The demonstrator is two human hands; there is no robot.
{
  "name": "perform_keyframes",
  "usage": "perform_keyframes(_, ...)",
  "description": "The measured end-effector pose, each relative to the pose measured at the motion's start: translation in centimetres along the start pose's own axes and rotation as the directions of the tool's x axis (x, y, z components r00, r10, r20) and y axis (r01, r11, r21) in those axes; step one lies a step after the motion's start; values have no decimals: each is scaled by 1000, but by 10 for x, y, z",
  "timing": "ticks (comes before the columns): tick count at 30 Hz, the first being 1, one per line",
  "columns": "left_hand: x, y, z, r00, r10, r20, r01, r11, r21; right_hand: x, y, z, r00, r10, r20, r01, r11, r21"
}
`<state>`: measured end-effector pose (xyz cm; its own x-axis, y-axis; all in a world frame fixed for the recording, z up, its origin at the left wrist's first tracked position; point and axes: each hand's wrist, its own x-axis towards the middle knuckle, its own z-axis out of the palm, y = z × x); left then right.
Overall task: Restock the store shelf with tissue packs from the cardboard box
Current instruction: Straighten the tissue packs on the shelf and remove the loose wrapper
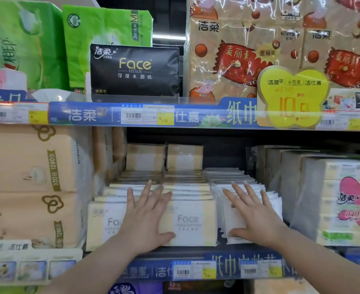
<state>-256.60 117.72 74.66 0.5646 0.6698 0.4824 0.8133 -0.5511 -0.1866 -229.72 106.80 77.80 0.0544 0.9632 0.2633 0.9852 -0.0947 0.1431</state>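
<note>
Rows of cream and white "Face" tissue packs (188, 221) stand upright on the lower shelf (170, 254), filling it front to back. My left hand (147, 217) lies flat with straight fingers against the front packs of the two left rows. To the right, my right hand (257, 217) presses with spread fingers on the row of plain white packs (233, 219). Neither hand holds anything. The cardboard box is out of view.
Large beige tissue bundles (32, 183) stand left of the rows, and a white multipack with pink print (344, 200) stands right. The upper shelf carries a black Face pack (134, 71), green packs (102, 32) and brown multipacks (281, 45). A yellow price tag (291, 96) hangs from its edge.
</note>
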Motion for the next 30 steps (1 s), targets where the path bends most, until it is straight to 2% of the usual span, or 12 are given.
perform_keyframes(7, 16, 26, 4, 997, 51, 53, -54, 996, 71, -12, 31, 9, 990, 94, 104, -84, 992, -96)
perform_keyframes(11, 15, 29, 3, 995, 39, 96, -46, 996, 77, -8, 32, 17, 989, 110, 102, -103, 992, -72)
perform_keyframes(15, 14, 35, -3, 997, -3, 72, -1, 998, 57, -4, 34, 20, 989, 120, 83, -114, 991, -73)
perform_keyframes(23, 15, 47, -12, 988, -70, 137, 63, 997, 52, -3, 26, 15, 981, 142, 131, -130, 986, -101)
perform_keyframes(27, 12, 55, -18, 978, -128, 163, 122, 991, 47, -8, 22, 10, 987, 113, 117, -104, 991, -83)
perform_keyframes(30, 4, 60, -27, 969, -158, 188, 156, 987, 28, -20, 19, 0, 995, 56, 82, -59, 998, 33)
